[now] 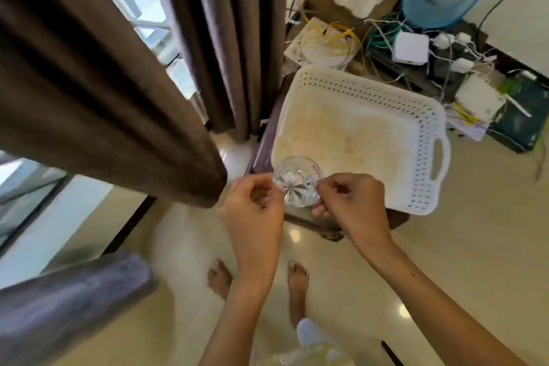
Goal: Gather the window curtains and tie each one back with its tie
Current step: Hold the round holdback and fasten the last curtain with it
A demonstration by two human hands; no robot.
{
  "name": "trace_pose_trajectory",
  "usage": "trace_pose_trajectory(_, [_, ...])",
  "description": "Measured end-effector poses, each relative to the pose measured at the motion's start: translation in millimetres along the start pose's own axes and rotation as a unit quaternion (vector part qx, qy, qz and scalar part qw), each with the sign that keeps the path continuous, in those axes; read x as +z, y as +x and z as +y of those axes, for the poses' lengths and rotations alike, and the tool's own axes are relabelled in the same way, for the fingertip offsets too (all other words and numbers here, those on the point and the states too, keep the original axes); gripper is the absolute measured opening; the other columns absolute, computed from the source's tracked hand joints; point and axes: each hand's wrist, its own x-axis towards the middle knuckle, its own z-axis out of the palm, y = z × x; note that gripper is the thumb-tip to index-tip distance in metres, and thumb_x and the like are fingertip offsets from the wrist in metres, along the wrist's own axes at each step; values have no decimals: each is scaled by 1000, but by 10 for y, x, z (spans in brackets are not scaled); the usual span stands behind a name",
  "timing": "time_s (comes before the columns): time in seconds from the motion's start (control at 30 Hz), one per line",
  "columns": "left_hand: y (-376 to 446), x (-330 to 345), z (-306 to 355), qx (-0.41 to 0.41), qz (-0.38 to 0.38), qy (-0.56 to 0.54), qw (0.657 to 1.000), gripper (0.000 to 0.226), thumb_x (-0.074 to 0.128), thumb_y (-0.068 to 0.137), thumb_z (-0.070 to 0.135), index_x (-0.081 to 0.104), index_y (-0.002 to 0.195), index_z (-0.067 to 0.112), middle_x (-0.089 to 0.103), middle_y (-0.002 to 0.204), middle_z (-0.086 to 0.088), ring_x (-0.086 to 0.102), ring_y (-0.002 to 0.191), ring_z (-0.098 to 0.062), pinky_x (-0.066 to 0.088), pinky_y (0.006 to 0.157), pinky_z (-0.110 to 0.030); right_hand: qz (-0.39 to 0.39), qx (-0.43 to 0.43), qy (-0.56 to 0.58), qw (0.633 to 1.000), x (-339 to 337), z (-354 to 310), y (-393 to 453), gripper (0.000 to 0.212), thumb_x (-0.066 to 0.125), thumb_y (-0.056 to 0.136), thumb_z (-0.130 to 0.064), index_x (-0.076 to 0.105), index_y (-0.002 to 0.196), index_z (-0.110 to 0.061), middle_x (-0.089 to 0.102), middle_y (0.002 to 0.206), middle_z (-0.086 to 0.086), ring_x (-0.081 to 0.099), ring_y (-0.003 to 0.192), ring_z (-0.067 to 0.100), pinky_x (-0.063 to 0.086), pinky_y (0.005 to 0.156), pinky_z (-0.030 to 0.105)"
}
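Curtains (98, 92) hang brown, heavy, pleated; left hand (252, 208) and right hand (350, 205) pinch a clear, faceted round piece (297, 184).

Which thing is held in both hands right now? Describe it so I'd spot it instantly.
Start at the white perforated tray on the dark stool. At its near left corner, left hand and right hand pinch a clear cut-glass piece: the only transparent, star-patterned object there.

Glossy cream tiled floor (445, 261) under bare feet (219, 278), dark stool (312, 227), tangled cables (383, 36).

Brown curtains (98, 74); white perforated tray (371, 92).
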Motion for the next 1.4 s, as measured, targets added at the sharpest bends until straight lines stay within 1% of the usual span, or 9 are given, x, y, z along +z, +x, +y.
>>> trace_pose_trajectory(0.17, [457,718,397,72,-38,28,996,16,73,77,10,73,93,11,68,79,4,63,70,-2,44,65,-2,81,-17,28,996,-448,52,558,19,63,85,-10,70,68,-9,67,52,1,67,49,9,54,52,19])
trace_pose_trajectory(0.4, [1003,1369,331,53,-61,74,994,18,68,76,1,72,93,1,61,71,2,54,60,1,37,55,3,88,31,11,996,-393,323,1297,26,60,86,-7,69,64,4,67,56,12,67,48,16,57,61,28])
trace_pose_trajectory(0.5, [1109,1488,247,42,-66,102,992,18,67,75,-1,72,92,1,62,72,1,58,65,-8,38,54,0,71,66,8,995,-344,430,1458,24,60,86,-5,69,66,4,68,60,14,68,48,16,57,53,26])
trace_pose_trajectory(0.73, [1076,1554,13,9,-89,107,990,17,70,79,0,71,96,0,69,84,-7,65,76,-16,50,69,-20,45,80,-29,995,-288,578,1465,21,58,89,-5,71,75,5,70,66,19,68,52,17,59,54,30])
trace_pose_trajectory(0.9, [951,1386,40,21,-94,96,991,22,68,85,9,69,106,4,70,96,-4,62,76,-8,43,64,-7,54,60,-241,967,-398,453,1339,33,58,93,-35,73,85,-7,72,75,7,69,69,23,55,66,35])
trace_pose_trajectory(1.03, [668,973,123,63,-76,46,994,13,65,88,17,72,99,16,68,89,14,61,73,6,41,62,1,111,-68,-313,941,-334,96,970,19,58,93,-27,73,86,-17,72,75,0,64,64,20,33,48,19])
trace_pose_trajectory(1.2, [282,162,-21,31,-17,-16,999,11,63,90,17,72,93,22,69,82,13,65,76,0,50,65,-10,-37,-168,-273,947,270,-404,413,22,52,93,-33,71,86,-24,69,77,-5,62,68,13,47,60,31])
trace_pose_trajectory(1.27, [187,-190,-208,-24,36,0,999,11,62,90,20,71,92,27,69,83,15,65,80,-2,48,69,-13,-95,-205,-251,941,619,-527,208,24,51,94,-35,71,88,-24,70,80,-6,61,71,11,45,63,26])
trace_pose_trajectory(1.4, [173,-852,-577,-102,178,-21,979,19,62,89,14,65,84,32,63,76,22,62,73,7,42,62,-1,-175,-271,-259,910,1389,-623,-116,23,52,95,-36,71,94,-22,72,90,-5,64,80,12,41,67,20])
